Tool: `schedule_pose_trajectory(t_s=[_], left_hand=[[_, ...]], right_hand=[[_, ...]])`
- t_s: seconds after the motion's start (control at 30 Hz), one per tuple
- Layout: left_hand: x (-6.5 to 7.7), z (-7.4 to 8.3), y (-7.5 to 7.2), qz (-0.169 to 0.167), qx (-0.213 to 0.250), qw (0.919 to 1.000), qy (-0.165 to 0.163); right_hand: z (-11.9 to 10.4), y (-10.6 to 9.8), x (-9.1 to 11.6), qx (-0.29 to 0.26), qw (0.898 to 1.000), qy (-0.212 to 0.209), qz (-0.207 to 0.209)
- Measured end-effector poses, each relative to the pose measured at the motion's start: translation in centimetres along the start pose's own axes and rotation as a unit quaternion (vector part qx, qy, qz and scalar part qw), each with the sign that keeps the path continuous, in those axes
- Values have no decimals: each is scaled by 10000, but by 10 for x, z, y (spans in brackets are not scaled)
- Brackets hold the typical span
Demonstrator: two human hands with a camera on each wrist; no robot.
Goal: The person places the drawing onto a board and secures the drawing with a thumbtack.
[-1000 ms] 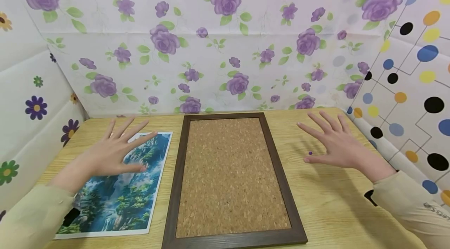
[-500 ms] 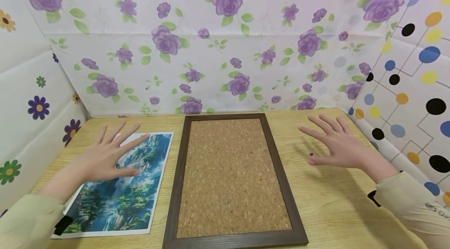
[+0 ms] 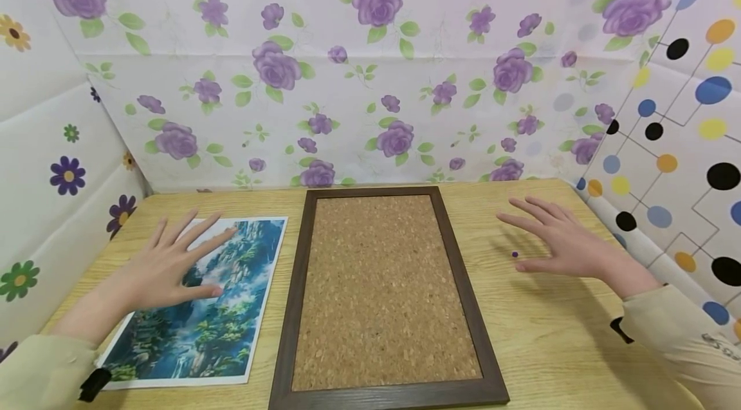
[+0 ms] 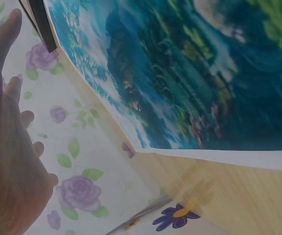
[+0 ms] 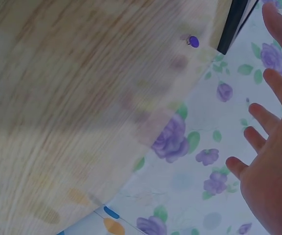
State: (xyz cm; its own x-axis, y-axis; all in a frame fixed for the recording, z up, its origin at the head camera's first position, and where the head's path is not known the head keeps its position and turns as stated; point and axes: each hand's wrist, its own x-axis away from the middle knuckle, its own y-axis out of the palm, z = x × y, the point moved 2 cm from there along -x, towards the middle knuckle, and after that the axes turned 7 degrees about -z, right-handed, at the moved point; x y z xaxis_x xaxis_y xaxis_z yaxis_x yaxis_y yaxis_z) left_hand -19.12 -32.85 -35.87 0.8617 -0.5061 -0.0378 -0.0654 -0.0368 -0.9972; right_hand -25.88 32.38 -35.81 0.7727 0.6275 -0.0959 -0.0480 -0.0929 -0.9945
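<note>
My left hand [image 3: 159, 275] hovers with spread fingers over a printed landscape picture [image 3: 222, 326] of misty cliffs and trees, which lies flat on the table. In the left wrist view the same hand [image 4: 16, 147] is apart from the sheet. On the right, my right hand [image 3: 570, 246] is held above the table, fingers extended and holding nothing. Just beyond its thumb a small purple-headed thumbtack [image 3: 514, 254] rests on the wood; the right wrist view shows the tack [image 5: 193, 41] more closely. Between the hands lies a cork board [image 3: 388, 294] in a dark brown frame.
The light wood table [image 3: 556, 345] ends at a flower-patterned back covering [image 3: 347, 107]. A daisy-patterned covering [image 3: 46, 139] stands at the left and a dotted one [image 3: 689, 159] at the right.
My left hand has drifted left and towards me, uncovering more of the picture. My right hand has shifted slightly right, its fingers a little closer together. The view has moved slightly.
</note>
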Motion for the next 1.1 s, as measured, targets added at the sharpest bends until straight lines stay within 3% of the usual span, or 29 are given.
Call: schedule_pose_trajectory(t_s=[0.67,0.83,1.1], left_hand=[[19,-15,4,-96,849,9957,-368],[25,-21,5,-314,1366,9883,-603],[31,-31,9,-303,2042,9758,-721]], right_hand=[[10,13,3,-29,9992,-269,294],[13,17,3,33,9984,-388,404],[16,23,3,17,9978,-461,481]])
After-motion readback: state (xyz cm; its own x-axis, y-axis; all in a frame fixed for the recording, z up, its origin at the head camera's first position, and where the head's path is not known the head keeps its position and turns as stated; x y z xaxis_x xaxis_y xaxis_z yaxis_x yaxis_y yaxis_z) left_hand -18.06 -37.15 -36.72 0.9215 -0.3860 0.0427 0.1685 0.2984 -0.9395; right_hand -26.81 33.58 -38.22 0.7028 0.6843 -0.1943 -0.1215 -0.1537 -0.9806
